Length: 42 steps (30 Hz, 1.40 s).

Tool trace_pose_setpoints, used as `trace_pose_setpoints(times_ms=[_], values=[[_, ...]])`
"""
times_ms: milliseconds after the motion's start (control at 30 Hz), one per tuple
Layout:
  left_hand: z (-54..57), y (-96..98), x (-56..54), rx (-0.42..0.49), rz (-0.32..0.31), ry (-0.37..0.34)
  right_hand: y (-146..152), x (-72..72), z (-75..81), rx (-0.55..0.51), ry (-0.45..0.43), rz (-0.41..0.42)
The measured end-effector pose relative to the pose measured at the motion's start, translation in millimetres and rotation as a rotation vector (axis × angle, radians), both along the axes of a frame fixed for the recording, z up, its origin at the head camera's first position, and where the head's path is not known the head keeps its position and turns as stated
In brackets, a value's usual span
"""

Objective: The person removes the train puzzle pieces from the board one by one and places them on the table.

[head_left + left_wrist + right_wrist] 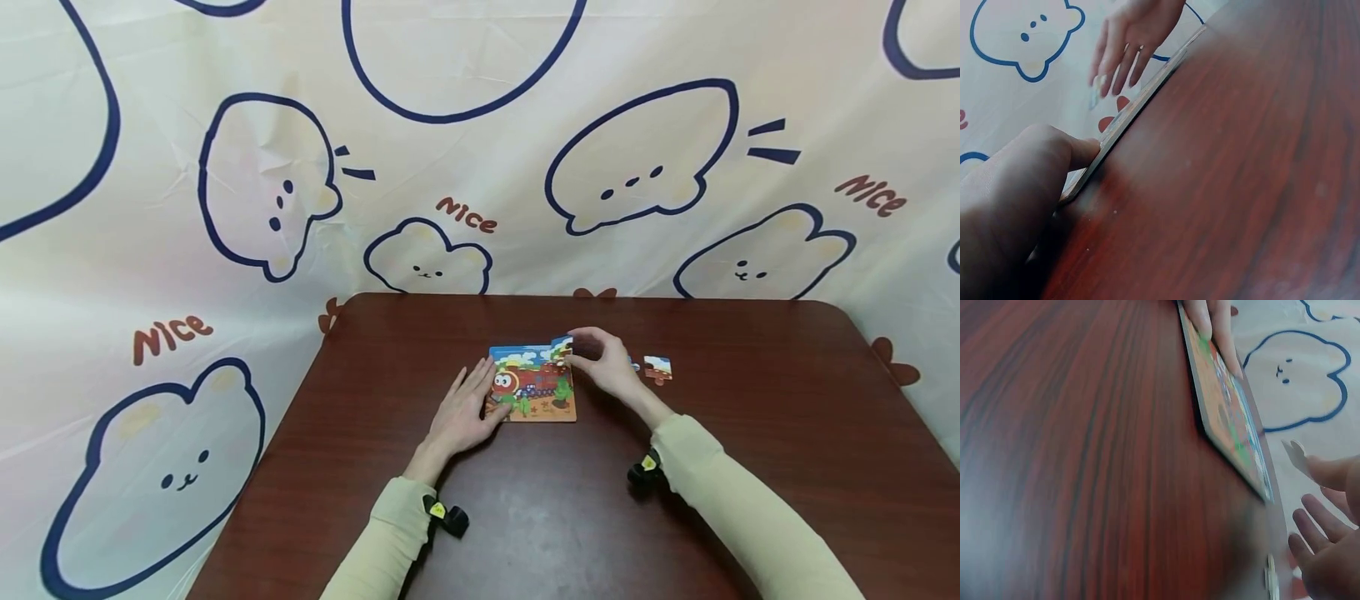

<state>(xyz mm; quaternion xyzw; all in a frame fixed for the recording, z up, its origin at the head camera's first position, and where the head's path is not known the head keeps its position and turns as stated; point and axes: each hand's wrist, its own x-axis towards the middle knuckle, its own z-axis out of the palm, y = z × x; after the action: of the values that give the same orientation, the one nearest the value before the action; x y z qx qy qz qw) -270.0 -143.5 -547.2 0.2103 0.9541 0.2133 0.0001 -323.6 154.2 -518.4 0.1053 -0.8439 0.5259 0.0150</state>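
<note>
A jigsaw puzzle board (536, 413) with a red train picture lies flat on the table. My left hand (460, 414) rests along its left side with the fingers extended, and the thumb touches the lower edge. Over the board's upper right corner, my right hand (606, 367) pinches a small puzzle piece (562, 345) between thumb and fingertips. The right wrist view has this piece (1296, 455) raised off the board surface, tilted, with the other fingers spread below it.
To the right of the board lies a loose puzzle piece (657, 367), and another piece (636, 365) is partly hidden behind the right hand. The dark brown wooden table (540, 517) ends at a cartoon-printed cloth (517, 158) hanging behind it.
</note>
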Motion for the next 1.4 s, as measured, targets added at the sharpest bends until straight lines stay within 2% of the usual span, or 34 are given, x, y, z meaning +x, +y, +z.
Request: trace_pose_setpoints(times_ms=[167,400,633,933,1200,1400], values=[[0.6,-0.1,-0.6,0.005,-0.002,0.004,20.6,1.3,-2.4,0.085,-0.005,-0.016],[-0.6,-0.1,-1.0,0.020,-0.001,0.000,33.6,4.3,-7.9,0.180,-0.021,-0.029],[-0.9,0.4,-0.7,0.022,-0.004,-0.010,42.2,1.3,-13.9,0.280,0.017,0.021],[-1.3,-1.3,-2.2,0.019,-0.006,-0.003,47.4,-0.7,-18.1,0.360,0.053,0.044],[0.8,-0.4,-2.1,0.009,-0.011,0.002,48.8,-0.4,-18.6,0.389,0.060,0.053],[0.6,-0.4,-1.7,0.004,-0.007,0.001,44.1,5.1,-16.3,0.405,0.093,0.045]])
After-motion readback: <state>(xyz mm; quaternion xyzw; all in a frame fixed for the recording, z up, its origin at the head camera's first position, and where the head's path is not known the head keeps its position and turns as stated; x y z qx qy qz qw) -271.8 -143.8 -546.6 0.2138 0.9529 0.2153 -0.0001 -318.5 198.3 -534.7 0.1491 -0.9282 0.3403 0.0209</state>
